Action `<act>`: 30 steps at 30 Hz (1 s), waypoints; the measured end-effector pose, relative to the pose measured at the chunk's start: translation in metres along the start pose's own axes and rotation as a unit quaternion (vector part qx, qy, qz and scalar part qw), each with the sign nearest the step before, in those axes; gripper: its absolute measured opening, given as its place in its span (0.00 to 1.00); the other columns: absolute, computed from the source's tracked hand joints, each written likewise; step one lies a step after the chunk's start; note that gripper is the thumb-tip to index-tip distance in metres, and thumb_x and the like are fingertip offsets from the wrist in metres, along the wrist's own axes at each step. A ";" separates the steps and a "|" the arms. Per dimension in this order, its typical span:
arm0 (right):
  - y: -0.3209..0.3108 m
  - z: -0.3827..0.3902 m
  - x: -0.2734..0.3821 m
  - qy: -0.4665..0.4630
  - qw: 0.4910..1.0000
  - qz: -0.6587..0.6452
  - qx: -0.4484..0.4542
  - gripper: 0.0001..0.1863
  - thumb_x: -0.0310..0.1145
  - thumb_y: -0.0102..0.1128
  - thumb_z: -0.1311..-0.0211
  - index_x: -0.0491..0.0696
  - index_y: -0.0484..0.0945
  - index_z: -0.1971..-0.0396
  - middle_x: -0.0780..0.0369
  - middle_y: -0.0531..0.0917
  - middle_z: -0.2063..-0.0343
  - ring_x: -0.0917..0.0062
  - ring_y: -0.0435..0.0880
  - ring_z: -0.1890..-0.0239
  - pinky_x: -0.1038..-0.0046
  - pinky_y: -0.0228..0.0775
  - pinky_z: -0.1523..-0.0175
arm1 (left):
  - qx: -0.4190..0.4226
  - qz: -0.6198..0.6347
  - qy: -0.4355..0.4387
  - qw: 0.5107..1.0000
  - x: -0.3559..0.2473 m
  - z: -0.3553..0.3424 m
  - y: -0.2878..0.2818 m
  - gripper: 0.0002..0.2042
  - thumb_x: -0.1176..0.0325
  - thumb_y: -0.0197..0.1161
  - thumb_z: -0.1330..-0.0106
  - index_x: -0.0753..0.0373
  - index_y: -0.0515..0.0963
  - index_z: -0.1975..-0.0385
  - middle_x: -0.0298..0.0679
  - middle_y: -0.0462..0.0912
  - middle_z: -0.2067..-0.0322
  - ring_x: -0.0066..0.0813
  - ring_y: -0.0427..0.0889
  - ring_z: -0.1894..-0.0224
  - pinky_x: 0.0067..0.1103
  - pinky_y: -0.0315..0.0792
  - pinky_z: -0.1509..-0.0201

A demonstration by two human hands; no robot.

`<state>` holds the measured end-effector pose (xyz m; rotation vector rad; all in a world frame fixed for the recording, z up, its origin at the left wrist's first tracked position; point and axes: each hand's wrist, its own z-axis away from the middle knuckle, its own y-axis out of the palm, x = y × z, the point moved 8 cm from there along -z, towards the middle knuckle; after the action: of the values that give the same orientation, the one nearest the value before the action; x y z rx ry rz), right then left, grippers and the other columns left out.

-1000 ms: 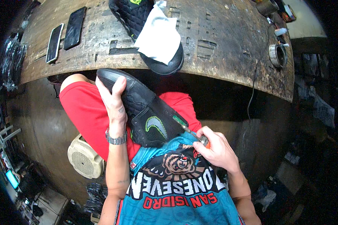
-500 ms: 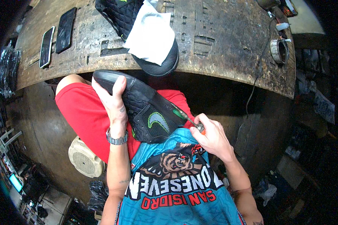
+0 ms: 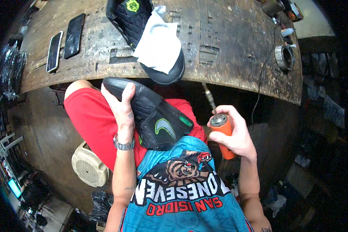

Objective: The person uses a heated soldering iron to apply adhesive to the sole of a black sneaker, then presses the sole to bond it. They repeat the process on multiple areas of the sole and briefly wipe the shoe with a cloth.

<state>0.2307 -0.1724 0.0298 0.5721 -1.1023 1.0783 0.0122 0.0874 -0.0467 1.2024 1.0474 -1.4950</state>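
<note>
A black shoe (image 3: 146,110) lies tilted across my lap, its side turned up with a curved grey mark edged in green and a green patch near the heel. My left hand (image 3: 121,102) is closed round the toe end, thumb on the upper. Off to the shoe's right, my right hand (image 3: 237,133) grips an orange cylindrical tool (image 3: 225,149) with a grey metal end and a thin metal shaft pointing up and away. The shaft is apart from the shoe. What kind of tool it is, I cannot tell.
On the worn wooden table (image 3: 236,58) ahead, a second black shoe (image 3: 170,75) lies under a white cloth (image 3: 158,46). Two phones (image 3: 74,35) rest at the left, a tape roll (image 3: 285,57) at the right. A cord (image 3: 258,98) hangs over the edge. A beige stool (image 3: 89,164) stands left.
My right hand has drawn the orange tool away from the shoe's heel, to the right, and its shaft now points upward. The left hand still holds the shoe.
</note>
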 end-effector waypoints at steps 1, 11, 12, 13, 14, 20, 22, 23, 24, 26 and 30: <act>-0.003 -0.002 0.005 -0.024 0.999 -0.042 -0.009 0.34 0.28 0.79 0.45 0.45 0.70 0.41 0.65 0.82 0.60 0.82 0.81 0.61 0.75 0.76 0.53 | -0.003 -0.006 0.003 1.000 0.000 0.000 0.000 0.52 0.51 0.76 0.43 0.72 0.52 0.25 0.52 0.65 0.34 0.41 0.67 0.34 0.31 0.60 0.28; -0.025 -0.047 0.016 -0.047 0.908 -0.414 0.036 0.54 0.39 0.75 0.39 0.51 0.45 0.22 0.45 0.70 0.36 0.61 0.85 0.54 0.60 0.91 0.66 | 0.021 0.055 -0.041 0.997 0.005 0.005 -0.004 0.53 0.52 0.76 0.43 0.71 0.50 0.24 0.53 0.67 0.34 0.41 0.71 0.35 0.30 0.67 0.31; -0.020 -0.049 0.019 -0.057 0.917 -0.389 0.060 0.56 0.40 0.77 0.41 0.52 0.45 0.21 0.45 0.71 0.36 0.61 0.85 0.54 0.59 0.91 0.67 | 0.035 0.089 -0.079 0.992 0.011 0.008 -0.002 0.53 0.52 0.76 0.42 0.71 0.50 0.24 0.52 0.69 0.35 0.40 0.73 0.37 0.30 0.70 0.33; -0.017 -0.053 0.021 -0.062 0.927 -0.366 0.064 0.59 0.37 0.80 0.44 0.53 0.44 0.21 0.46 0.71 0.37 0.62 0.85 0.55 0.59 0.91 0.69 | 0.051 0.100 -0.118 0.987 0.018 0.009 0.002 0.53 0.52 0.76 0.42 0.70 0.50 0.24 0.50 0.71 0.37 0.38 0.75 0.40 0.29 0.72 0.36; -0.020 -0.056 0.022 -0.062 0.948 -0.310 0.042 0.61 0.34 0.81 0.48 0.50 0.44 0.21 0.47 0.74 0.39 0.66 0.85 0.55 0.63 0.89 0.63 | 0.072 0.095 -0.114 0.986 0.018 0.011 0.005 0.51 0.53 0.76 0.41 0.69 0.51 0.24 0.48 0.73 0.40 0.36 0.76 0.42 0.29 0.72 0.36; -0.048 -0.140 0.066 -0.166 0.892 0.373 -0.195 0.45 0.38 0.73 0.46 0.46 0.63 0.28 0.48 0.76 0.44 0.54 0.82 0.46 0.58 0.74 0.37 | 0.223 0.041 -0.154 0.962 0.038 0.029 0.038 0.46 0.50 0.75 0.39 0.65 0.57 0.27 0.45 0.74 0.41 0.34 0.74 0.39 0.30 0.68 0.33; -0.048 -0.160 0.074 -0.168 0.861 0.411 -0.247 0.38 0.36 0.69 0.43 0.47 0.67 0.31 0.48 0.73 0.40 0.49 0.78 0.42 0.55 0.75 0.37 | 0.229 0.029 -0.172 0.958 0.044 0.029 0.042 0.45 0.49 0.74 0.38 0.65 0.58 0.27 0.45 0.73 0.39 0.34 0.72 0.36 0.29 0.67 0.32; -0.047 -0.164 0.083 -0.189 0.833 0.433 -0.289 0.33 0.35 0.68 0.41 0.46 0.70 0.35 0.49 0.72 0.38 0.50 0.76 0.39 0.54 0.72 0.35 | 0.238 0.043 -0.157 0.958 0.042 0.029 0.044 0.45 0.49 0.74 0.38 0.65 0.58 0.27 0.45 0.72 0.39 0.34 0.72 0.36 0.29 0.67 0.32; -0.040 -0.164 0.096 -0.242 0.782 0.465 -0.336 0.30 0.35 0.67 0.40 0.44 0.73 0.38 0.49 0.72 0.38 0.49 0.74 0.38 0.54 0.69 0.33 | 0.239 0.045 -0.155 0.958 0.042 0.030 0.045 0.45 0.49 0.74 0.38 0.65 0.58 0.27 0.45 0.72 0.39 0.34 0.72 0.36 0.29 0.67 0.32; -0.026 -0.167 0.112 -0.360 0.788 0.376 -0.330 0.26 0.35 0.67 0.40 0.42 0.77 0.43 0.48 0.75 0.40 0.50 0.75 0.39 0.55 0.66 0.31 | 0.243 0.052 -0.156 0.956 0.040 0.030 0.047 0.45 0.50 0.73 0.38 0.65 0.58 0.27 0.45 0.72 0.39 0.33 0.72 0.37 0.29 0.67 0.32; 0.007 -0.230 0.111 -0.302 0.907 0.238 -0.169 0.23 0.40 0.70 0.37 0.40 0.82 0.50 0.49 0.85 0.51 0.59 0.82 0.44 0.60 0.71 0.36 | 0.255 0.059 -0.177 0.949 0.037 0.035 0.048 0.44 0.50 0.73 0.37 0.64 0.57 0.27 0.43 0.72 0.41 0.31 0.73 0.40 0.28 0.69 0.34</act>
<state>0.3281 0.0635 0.0412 0.3657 -2.0083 1.1095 0.0486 0.0378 -0.0806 1.2477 0.3477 -1.8610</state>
